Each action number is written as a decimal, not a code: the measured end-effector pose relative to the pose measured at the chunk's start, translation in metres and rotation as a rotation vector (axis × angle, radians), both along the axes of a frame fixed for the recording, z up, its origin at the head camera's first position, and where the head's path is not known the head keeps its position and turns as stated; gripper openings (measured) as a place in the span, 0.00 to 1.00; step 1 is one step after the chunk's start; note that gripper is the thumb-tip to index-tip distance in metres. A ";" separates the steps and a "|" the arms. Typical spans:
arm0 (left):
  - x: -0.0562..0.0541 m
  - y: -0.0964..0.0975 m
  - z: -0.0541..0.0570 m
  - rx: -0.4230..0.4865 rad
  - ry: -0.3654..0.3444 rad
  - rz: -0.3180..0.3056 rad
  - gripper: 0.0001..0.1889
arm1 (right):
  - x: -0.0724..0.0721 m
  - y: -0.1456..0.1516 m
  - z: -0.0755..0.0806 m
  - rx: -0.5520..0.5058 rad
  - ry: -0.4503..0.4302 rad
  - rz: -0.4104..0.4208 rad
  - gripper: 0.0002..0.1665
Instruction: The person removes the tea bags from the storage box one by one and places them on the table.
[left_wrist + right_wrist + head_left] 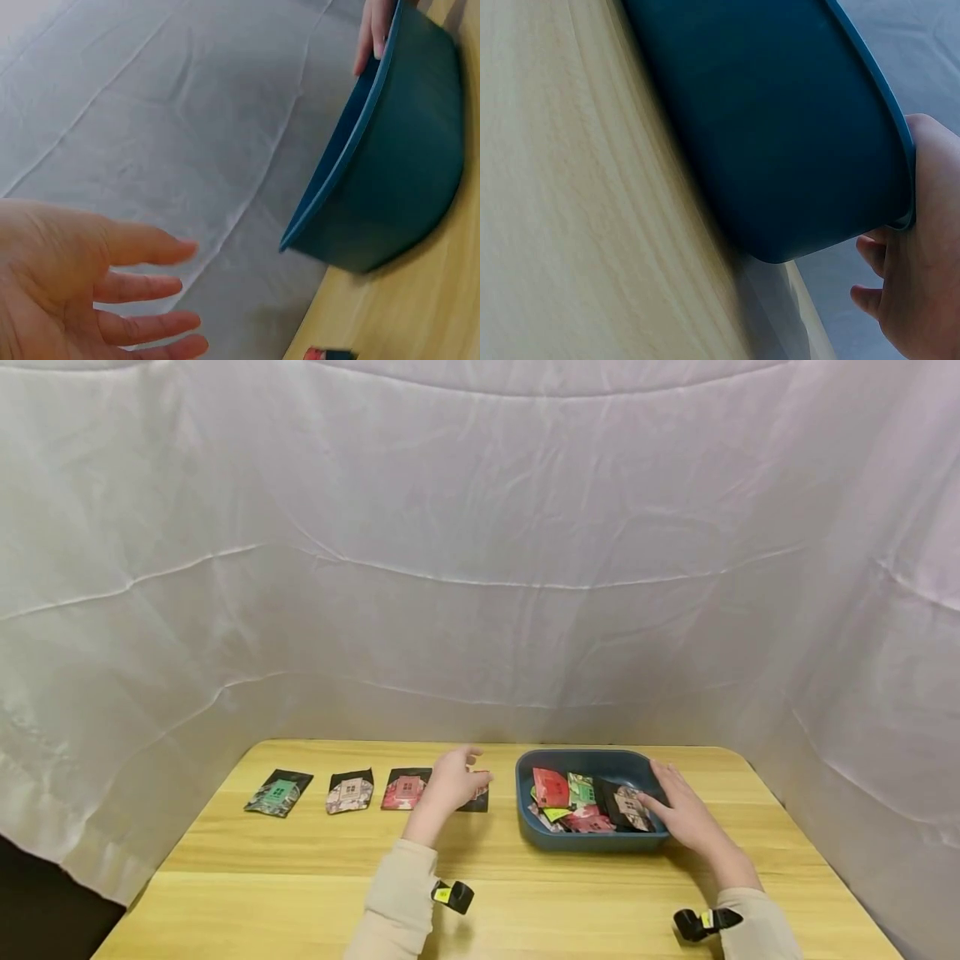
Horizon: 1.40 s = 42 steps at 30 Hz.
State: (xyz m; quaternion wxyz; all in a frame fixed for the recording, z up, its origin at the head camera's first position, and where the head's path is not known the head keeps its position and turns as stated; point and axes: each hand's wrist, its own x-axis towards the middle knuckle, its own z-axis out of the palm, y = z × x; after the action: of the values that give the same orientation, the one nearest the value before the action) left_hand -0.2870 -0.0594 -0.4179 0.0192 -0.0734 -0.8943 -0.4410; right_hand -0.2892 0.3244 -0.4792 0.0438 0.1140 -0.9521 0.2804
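On the table, four flat sachets form a row: a green-labelled one (279, 792), a pale pink one (350, 791), a red-pink one (406, 789) and a dark one (477, 800) partly hidden by my left hand (452, 782). That hand hovers over the dark sachet, fingers apart and holding nothing. Its spread thumb and fingers show in the left wrist view. My right hand (686, 810) grips the right end of a blue plastic bin (592, 842), thumb over the inside and fingertips (868, 300) outside below the rim. Several mixed sachets (588, 797) lie in the bin.
The light wooden table (300, 893) has its far edge against a hanging pale cloth (480, 527), which also encloses both sides. A black wrist camera (453, 896) is strapped over the left sleeve, another (697, 924) over the right.
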 end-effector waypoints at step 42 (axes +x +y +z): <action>0.000 0.123 -0.034 -0.847 0.122 -0.139 0.29 | -0.001 0.001 -0.002 -0.004 -0.002 -0.005 0.47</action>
State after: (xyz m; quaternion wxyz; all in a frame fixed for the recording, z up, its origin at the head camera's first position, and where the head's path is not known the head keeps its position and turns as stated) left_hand -0.2873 0.0632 -0.4518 0.0106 -0.1605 -0.9865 -0.0301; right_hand -0.2906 0.3249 -0.4814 0.0437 0.1110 -0.9519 0.2822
